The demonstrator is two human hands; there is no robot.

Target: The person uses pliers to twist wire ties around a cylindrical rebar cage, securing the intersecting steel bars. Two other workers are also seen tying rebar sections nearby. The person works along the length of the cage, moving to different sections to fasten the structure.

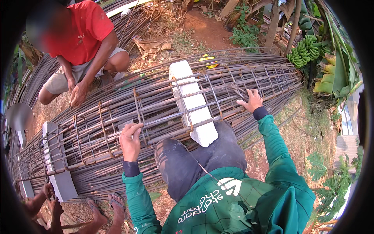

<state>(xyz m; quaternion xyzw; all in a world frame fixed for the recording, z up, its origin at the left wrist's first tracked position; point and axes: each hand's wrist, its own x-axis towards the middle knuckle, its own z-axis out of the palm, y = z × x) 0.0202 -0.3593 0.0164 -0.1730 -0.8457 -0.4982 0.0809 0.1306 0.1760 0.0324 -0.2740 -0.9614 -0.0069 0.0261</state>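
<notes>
Left hand (130, 141) grip clenched on a stirrup (137, 113); right hand (251, 100) splayed, released on rebar cage (163, 105); ties probably unfinished.

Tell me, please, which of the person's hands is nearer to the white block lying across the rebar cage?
Right, narrowly. The right hand rests on the rebar cage just right of the white block; the left hand grips a bar farther off to its left.
</notes>
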